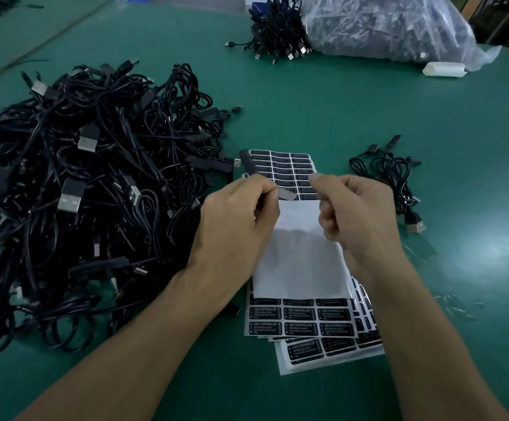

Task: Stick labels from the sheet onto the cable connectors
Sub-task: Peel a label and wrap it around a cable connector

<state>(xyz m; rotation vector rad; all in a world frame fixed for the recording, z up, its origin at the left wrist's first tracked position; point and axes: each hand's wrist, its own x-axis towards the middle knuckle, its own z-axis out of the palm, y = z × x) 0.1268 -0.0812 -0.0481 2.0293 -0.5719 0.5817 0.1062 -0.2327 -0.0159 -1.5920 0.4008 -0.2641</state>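
On your far left a big pile of cables [80, 192] lies heaped on the green bench [429, 117]. The cords are black and silver USB plugs [69, 197] poke out of the heap. No writing can be read on them.

Your left hand [238, 220] hovers just right of the pile, its grip clenched. Thumb and forefinger pinch a small dark strip [287, 194] that sticks out toward your other hand. You cannot tell whether it is a label or a connector end. A black bar [245, 162] stands up just behind the knuckles.

Between your hands the label sheet [302, 247] is folded over, so its blank white back faces you. Rows of black labels [289, 165] show beyond the fold, their print too small to read. Under it lies a fanned stack of sheets [323, 347], touching the bench. The white print on the near black labels reads "LED CONTROLLER", and the smaller lines beneath are blurred.

Your right hand [362, 220] is also clenched, fingers curled over the sheet's right edge with the thumb pressed to the forefinger. What the tips themselves pinch is hidden.

Right of that hand a small bundle of cables [393, 174] lies apart. At the far edge sit a tied bunch of cables [277, 28], a clear bag [384, 25] full of them, and a white block [444, 69].
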